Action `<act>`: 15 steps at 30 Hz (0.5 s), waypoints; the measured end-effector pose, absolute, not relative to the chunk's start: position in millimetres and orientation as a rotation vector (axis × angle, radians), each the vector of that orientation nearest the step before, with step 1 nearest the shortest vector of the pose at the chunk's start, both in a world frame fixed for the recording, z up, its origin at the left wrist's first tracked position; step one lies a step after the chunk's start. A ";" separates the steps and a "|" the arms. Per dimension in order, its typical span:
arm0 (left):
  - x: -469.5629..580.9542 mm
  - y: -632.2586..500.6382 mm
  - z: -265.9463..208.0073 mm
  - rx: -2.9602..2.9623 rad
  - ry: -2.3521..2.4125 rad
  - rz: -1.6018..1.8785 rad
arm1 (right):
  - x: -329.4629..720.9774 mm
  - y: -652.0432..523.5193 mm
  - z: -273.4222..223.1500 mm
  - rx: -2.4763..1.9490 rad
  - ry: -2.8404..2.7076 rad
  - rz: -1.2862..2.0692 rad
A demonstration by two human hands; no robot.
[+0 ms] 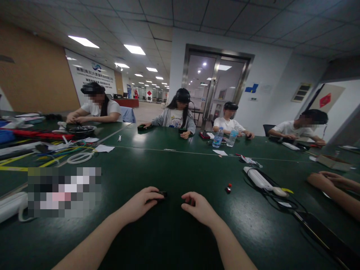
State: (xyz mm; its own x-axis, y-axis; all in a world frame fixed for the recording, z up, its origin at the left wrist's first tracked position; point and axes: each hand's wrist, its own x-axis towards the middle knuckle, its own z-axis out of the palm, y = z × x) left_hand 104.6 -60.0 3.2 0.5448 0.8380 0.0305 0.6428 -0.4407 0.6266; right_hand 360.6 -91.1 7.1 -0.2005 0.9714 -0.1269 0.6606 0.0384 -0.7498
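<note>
My left hand [140,205] is closed on a small black object [163,194] just above or on the dark green table [174,168]. Its thumb and fingers hide most of that object, so I cannot make out its kind. Across a short gap to the right, my right hand [200,209] has its fingers bent and its thumb apart, with nothing seen between them. A small red, black and silver item [228,188] lies on the table to the right of my right hand.
A white power strip [257,178], black cables and a dark phone-like slab [323,228] lie right. Another person's hands [323,180] rest nearby. Two water bottles [218,138] stand farther back, near several seated people. Coiled white cable [80,157] and coloured wires lie left.
</note>
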 end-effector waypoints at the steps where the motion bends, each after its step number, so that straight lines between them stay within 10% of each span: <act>1: 91.9 -51.6 1.7 2.199 1.288 0.489 | 362.6 -89.5 5.2 -1.671 -1.879 1.001; 15: 2.5 -16.6 -22.8 1.623 2.553 0.786 | 366.4 -85.0 -2.8 -1.637 -1.905 1.048</act>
State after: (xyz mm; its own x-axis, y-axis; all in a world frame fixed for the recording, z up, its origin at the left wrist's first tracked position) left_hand 2.5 -16.6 -22.8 -0.4609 0.8522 0.2478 0.8440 0.3346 0.4191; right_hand 366.4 -85.0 -2.8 -0.2210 0.9625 -0.1575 0.6485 0.0244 -0.7608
